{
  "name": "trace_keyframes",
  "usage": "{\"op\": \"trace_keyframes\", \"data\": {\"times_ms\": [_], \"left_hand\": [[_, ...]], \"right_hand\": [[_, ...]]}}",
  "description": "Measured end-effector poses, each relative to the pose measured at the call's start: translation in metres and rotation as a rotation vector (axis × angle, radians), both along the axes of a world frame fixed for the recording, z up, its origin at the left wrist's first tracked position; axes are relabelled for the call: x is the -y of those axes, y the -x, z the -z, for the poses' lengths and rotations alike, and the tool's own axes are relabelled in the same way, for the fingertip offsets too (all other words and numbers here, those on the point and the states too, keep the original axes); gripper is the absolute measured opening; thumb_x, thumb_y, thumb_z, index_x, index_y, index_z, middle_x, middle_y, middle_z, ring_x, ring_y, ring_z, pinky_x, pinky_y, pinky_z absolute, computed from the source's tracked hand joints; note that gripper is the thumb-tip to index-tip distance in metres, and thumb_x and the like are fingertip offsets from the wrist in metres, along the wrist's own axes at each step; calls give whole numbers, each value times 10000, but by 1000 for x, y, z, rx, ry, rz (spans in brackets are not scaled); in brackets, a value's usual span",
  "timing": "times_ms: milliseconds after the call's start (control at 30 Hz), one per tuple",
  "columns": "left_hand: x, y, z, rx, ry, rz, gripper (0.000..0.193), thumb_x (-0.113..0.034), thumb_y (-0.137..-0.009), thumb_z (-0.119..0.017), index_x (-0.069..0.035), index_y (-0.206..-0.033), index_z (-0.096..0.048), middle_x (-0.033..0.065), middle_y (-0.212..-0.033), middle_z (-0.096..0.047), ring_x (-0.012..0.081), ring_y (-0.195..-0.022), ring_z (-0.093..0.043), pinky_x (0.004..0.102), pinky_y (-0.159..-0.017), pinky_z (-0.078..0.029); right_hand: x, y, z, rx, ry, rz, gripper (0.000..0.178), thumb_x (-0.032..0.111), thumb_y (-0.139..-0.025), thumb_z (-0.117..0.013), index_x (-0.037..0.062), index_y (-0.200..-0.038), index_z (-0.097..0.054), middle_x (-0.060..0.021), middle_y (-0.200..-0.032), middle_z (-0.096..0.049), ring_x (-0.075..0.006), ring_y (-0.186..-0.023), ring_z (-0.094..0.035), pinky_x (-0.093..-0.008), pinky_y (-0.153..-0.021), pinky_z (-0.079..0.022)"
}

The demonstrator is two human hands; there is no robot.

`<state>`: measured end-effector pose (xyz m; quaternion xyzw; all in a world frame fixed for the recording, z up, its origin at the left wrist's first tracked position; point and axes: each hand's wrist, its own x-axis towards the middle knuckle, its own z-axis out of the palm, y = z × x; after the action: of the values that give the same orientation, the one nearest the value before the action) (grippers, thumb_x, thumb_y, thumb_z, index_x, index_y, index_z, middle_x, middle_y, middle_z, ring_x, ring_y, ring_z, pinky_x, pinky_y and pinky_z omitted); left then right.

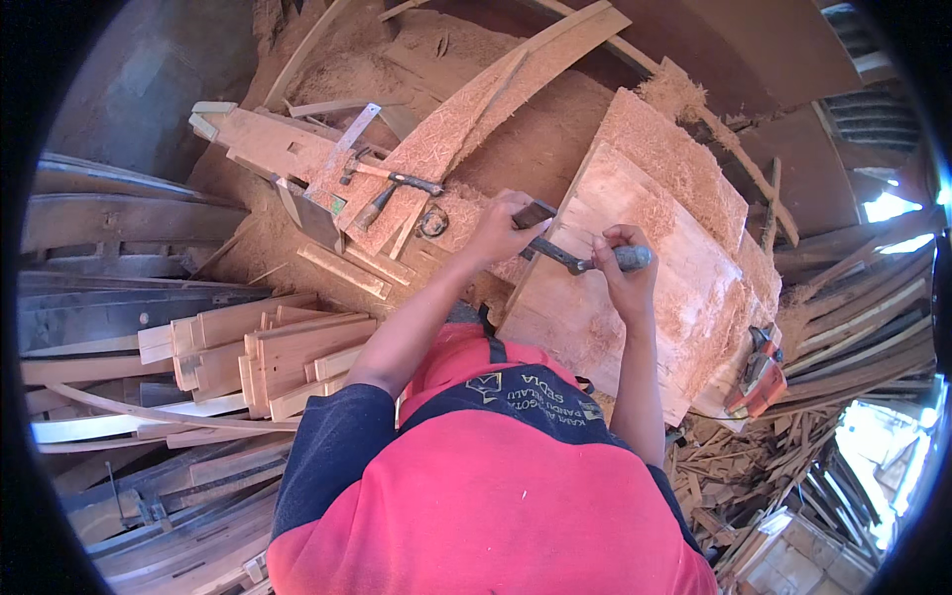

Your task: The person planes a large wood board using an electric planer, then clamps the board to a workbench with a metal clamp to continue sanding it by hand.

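Note:
My left hand (pixel 496 230) is closed around a small dark brown block (pixel 534 214) that sticks out past the fingers. A chisel-like tool with a dark metal blade (pixel 555 254) and a greyish handle (pixel 633 258) lies across between my hands. My right hand (pixel 627 276) grips it where handle and blade meet, fingers pinched. The blade's far end reaches close under the left hand; whether it touches the block I cannot tell. Both hands are over the near-left edge of a wide pale wooden board (pixel 585 297) strewn with shavings.
On the bench to the left lie a hammer (pixel 392 177), a dark-handled tool (pixel 375 210), a metal square (pixel 349 139) and a small round dark item (pixel 433 221). A red power tool (pixel 762 385) rests at the board's right edge. Cut wood pieces (pixel 288 352) are stacked left.

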<state>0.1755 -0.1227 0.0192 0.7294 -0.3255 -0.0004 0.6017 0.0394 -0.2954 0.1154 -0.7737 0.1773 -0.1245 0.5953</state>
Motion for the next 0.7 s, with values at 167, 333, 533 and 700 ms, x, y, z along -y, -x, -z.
{"op": "trace_keyframes", "data": {"times_ms": [167,333,533,700], "left_hand": [[10,7,-31,96,-247,-137,317,-354,-825,-793,-64,-727,-715,84,-758,-624,289,-804,-573,415,-718,-465],[8,11,-39,121,-348,-266,391,-420,-801,-801,-59,-684,-703,103,-723,-609,308,-788,-585,426,-691,-469],[4,10,-40,122,-441,-231,437,-487,-784,-790,-56,-739,-742,121,-763,-622,328,-741,-640,445,-645,-505],[7,12,-44,89,-439,-245,484,-528,-794,-772,-49,-724,-741,117,-725,-617,335,-642,-629,438,-594,-502]], "right_hand": [[13,-1,2,22,44,104,238,155,-894,-760,23,-1035,-621,-53,-868,-645,-100,-768,-608,-253,-647,-499],[3,-6,2,48,81,114,241,165,-896,-761,19,-1021,-616,-47,-861,-646,-101,-751,-616,-255,-648,-510],[2,-10,-9,46,-13,97,273,188,-883,-785,24,-1033,-626,-36,-832,-645,-90,-712,-609,-245,-626,-495],[16,4,-4,61,70,-21,308,186,-873,-791,26,-1078,-626,-22,-863,-655,-92,-734,-617,-254,-676,-512]]}}
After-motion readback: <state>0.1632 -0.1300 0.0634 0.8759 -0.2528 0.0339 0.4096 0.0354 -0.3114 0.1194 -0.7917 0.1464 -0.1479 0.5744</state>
